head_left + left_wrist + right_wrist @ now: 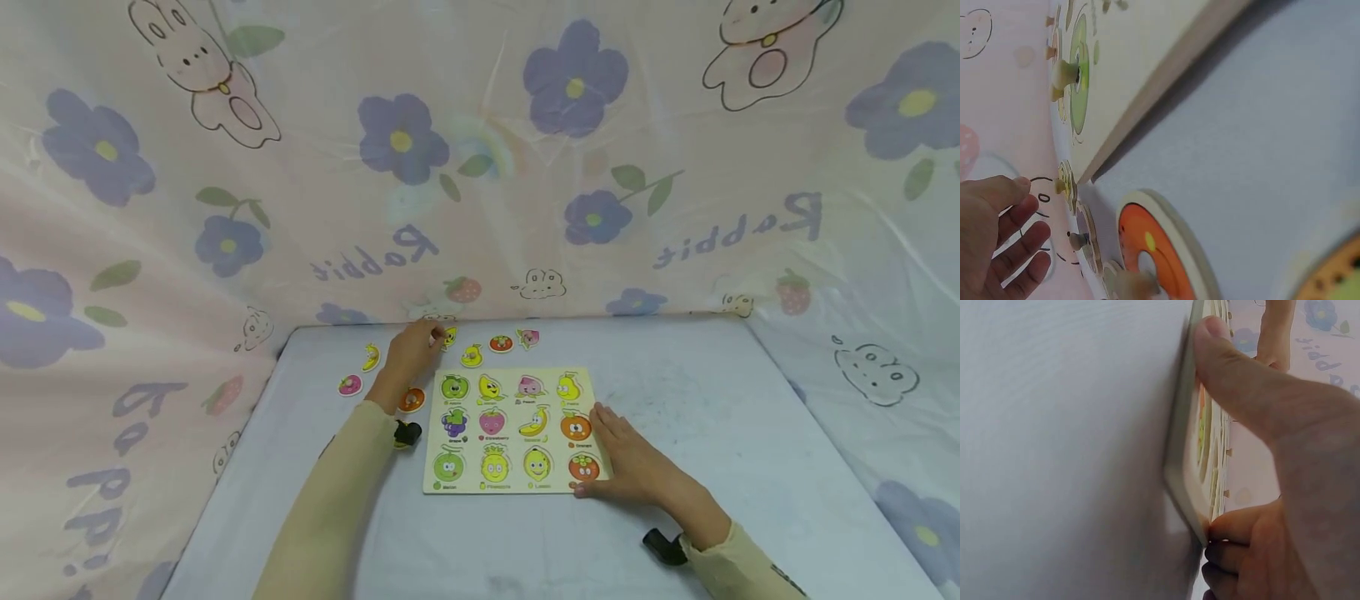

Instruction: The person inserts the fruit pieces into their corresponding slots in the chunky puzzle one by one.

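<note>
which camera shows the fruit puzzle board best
The head view: almost the whole fruit puzzle board shows, with all three rows. Left wrist catches part at a steep slant; right wrist shows it nearly edge-on, partly behind the right hand.

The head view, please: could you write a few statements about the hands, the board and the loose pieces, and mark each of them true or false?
1. The right hand touches the right side of the puzzle board. True.
2. The left hand grips the near edge of the board. False: it is out by the board's far left corner.
3. The loose red piece lies between the pear piece and the peach piece. True.
4. The banana piece lies to the right of the board. False: it lies to the left.
5. The left hand holds the peach piece. False: that piece lies apart from the hand.
</note>
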